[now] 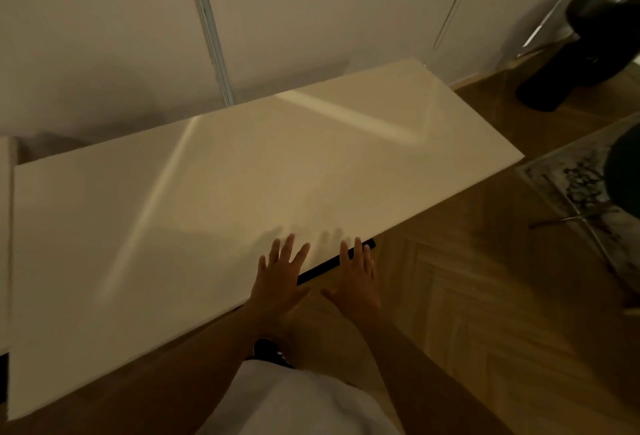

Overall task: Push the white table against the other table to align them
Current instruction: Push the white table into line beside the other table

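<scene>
White table (pixel 214 192): narrow gap to other table (pixel 4 226) | left hand (pixel 280 278), right hand (pixel 356 282): fingers spread, at near edge, gripping nothing

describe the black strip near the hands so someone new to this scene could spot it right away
Start at the big white table and follow its near edge toward the two open hands. The black strip runs along that edge, between the left hand and right hand. It is the only dark, narrow bar against the pale top.

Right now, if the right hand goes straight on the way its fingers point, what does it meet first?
Probably the near edge of the white table; the right hand seems right at it, though depth is unclear.
</scene>
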The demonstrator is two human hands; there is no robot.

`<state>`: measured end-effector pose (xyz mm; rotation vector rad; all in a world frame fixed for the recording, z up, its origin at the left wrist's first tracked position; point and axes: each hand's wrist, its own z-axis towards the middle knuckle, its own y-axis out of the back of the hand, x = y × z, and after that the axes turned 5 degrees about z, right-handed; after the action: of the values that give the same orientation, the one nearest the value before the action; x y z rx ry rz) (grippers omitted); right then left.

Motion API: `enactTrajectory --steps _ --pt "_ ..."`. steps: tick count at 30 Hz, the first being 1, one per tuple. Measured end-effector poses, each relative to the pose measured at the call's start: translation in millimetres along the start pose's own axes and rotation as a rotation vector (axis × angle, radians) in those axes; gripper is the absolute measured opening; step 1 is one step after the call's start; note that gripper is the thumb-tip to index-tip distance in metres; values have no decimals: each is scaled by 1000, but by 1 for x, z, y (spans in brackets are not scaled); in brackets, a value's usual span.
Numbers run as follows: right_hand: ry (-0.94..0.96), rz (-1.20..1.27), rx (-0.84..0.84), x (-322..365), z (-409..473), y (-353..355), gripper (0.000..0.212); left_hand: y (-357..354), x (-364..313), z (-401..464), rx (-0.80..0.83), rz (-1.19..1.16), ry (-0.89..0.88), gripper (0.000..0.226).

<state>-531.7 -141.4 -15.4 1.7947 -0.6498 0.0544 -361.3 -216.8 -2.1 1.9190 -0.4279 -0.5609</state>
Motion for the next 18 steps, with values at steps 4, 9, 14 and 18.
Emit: enactTrajectory --steps 4,9,14,18 --pt "4 -16 36 -7 18 6 115 -9 -1 15 14 -22 32 88" --pt "83 -53 76 -15 42 16 114 -15 -8 32 45 -28 99 89" --pt "253 -147 161 -25 80 23 114 -27 -18 55 20 -51 190 90" --pt "372 -212 234 -32 105 26 114 -35 -39 60 21 -149 330 90"
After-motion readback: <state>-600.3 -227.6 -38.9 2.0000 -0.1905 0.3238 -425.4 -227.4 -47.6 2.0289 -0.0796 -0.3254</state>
